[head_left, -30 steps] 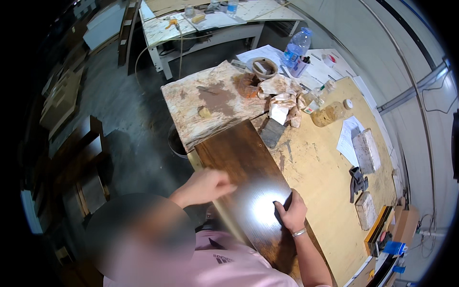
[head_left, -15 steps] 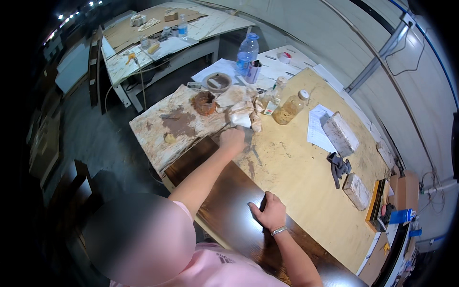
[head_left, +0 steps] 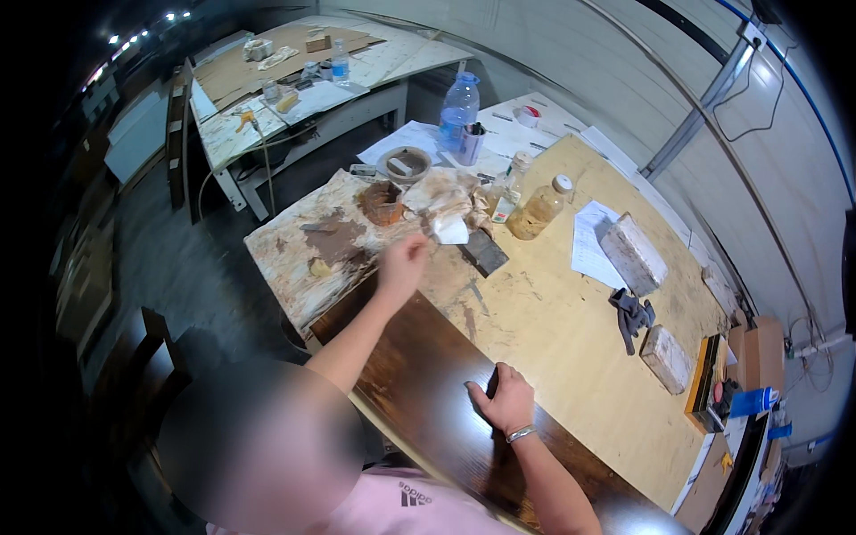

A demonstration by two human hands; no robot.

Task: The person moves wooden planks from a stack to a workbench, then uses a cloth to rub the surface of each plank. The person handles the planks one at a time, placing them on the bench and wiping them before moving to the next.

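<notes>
Clock positions taken on the head view, 12 at its upper edge.

Left hand (head_left: 403, 265): my fingers are curled in loosely, but motion blur hides their tips. I cannot tell whether they pinch anything, nor whether they touch the surface below. The hand is over the far end of the dark brown board (head_left: 432, 352), beside the stained sheet (head_left: 276, 267).

Right hand (head_left: 505, 401): at 5 o'clock from the left. Thumb spread wide from the fingers and laid on the board's glossy face; the fingers lie together at its upper-right edge. I cannot tell whether their tips hook under. A metal bracelet (head_left: 521, 433) circles that wrist.

Board runs from about 10 o'clock down to 4, along the near side of the tan worktop (head_left: 571, 357).

Near the left hand: dark grey block (head_left: 484, 253) at 3 o'clock, apart from my fingers; crumpled rag (head_left: 441, 189) at 1; rust-coloured pot (head_left: 382, 207) at 11.

Against the frame half a second back: my left hand was on the block, covering most of it; it is now withdrawn toward 9 o'clock, and the block shows whole. Right hand unchanged in place and thumb spread.
</notes>
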